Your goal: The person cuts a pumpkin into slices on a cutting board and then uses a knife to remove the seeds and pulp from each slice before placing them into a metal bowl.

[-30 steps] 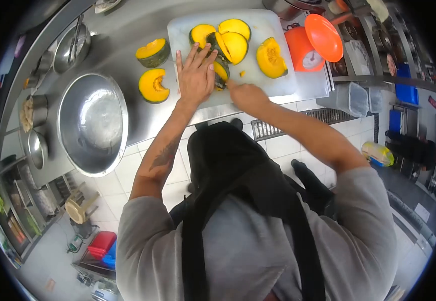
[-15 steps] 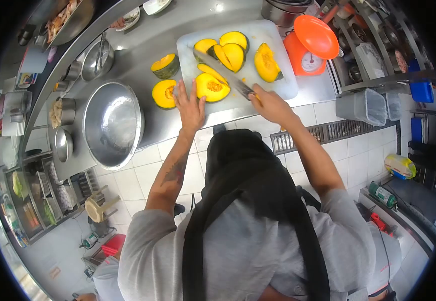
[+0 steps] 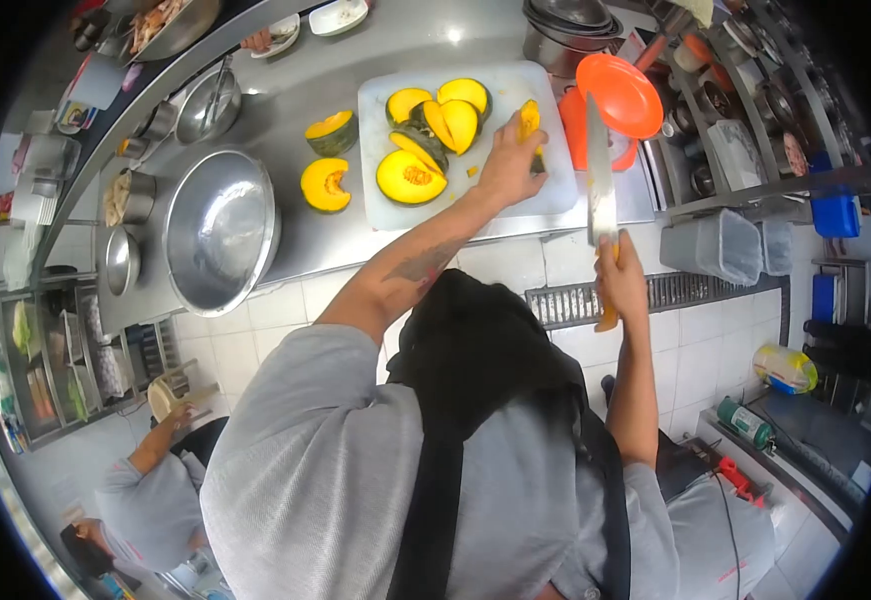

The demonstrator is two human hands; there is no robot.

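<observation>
My left hand is closed around a pumpkin piece at the right side of the white cutting board. In my right hand is the handle of a large knife, its blade pointing away from me, in front of the orange scale. Several cut pumpkin pieces with yellow flesh lie on the board, among them one with its seed cavity facing up. Two more pieces, one nearer me and one behind it, sit on the steel counter left of the board.
The orange scale stands right of the board. A large steel bowl is on the counter's left part, with smaller bowls around it. Grey bins are at the right. Another person is at the lower left.
My left hand has moved right from the pieces at the board's left onto the right-hand piece. My right hand has carried the knife right, off the board, and its blade now points away.
</observation>
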